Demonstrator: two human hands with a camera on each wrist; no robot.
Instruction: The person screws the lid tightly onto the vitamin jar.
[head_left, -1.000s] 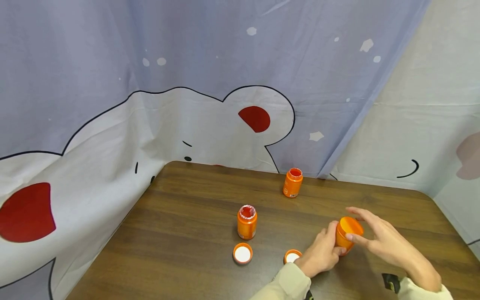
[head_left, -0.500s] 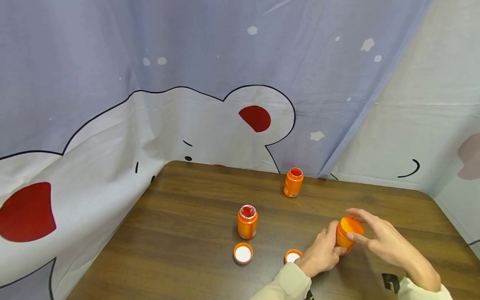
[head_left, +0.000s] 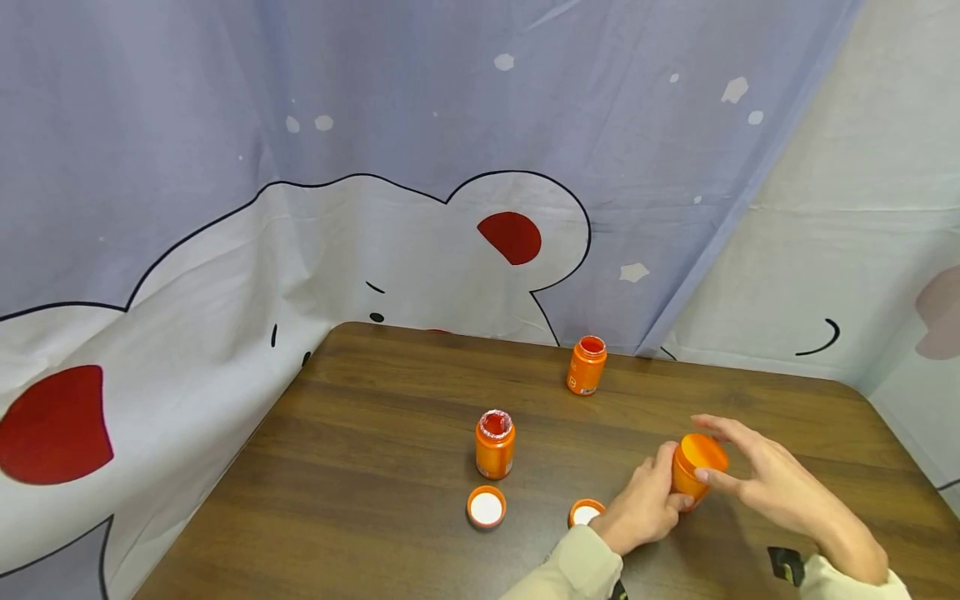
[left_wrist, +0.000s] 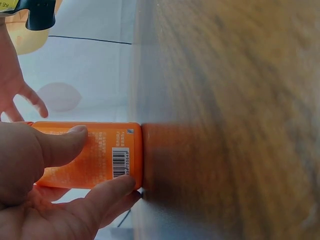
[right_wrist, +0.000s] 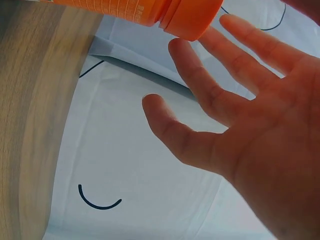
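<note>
My left hand (head_left: 641, 508) grips the lower body of an orange plastic bottle (left_wrist: 90, 165) standing on the wooden table. Its thumb and fingers lie on either side of the label, and a barcode shows near the base. An orange screw cap (head_left: 703, 451) is on the bottle. Around that cap my right hand (head_left: 776, 475) is spread, thumb at the near edge and index finger beyond the far one. In the right wrist view the fingers of my right hand (right_wrist: 260, 105) are apart and loosely bent, some tips right at the cap's rim.
Two uncapped orange bottles stand on the table (head_left: 360, 450): one bottle (head_left: 495, 450) at the middle, another bottle (head_left: 586, 367) near the back edge. Two caps lie white side up, one cap (head_left: 486, 507) before the middle bottle, the other cap (head_left: 585, 512) beside my left wrist. A printed curtain (head_left: 420, 250) hangs behind.
</note>
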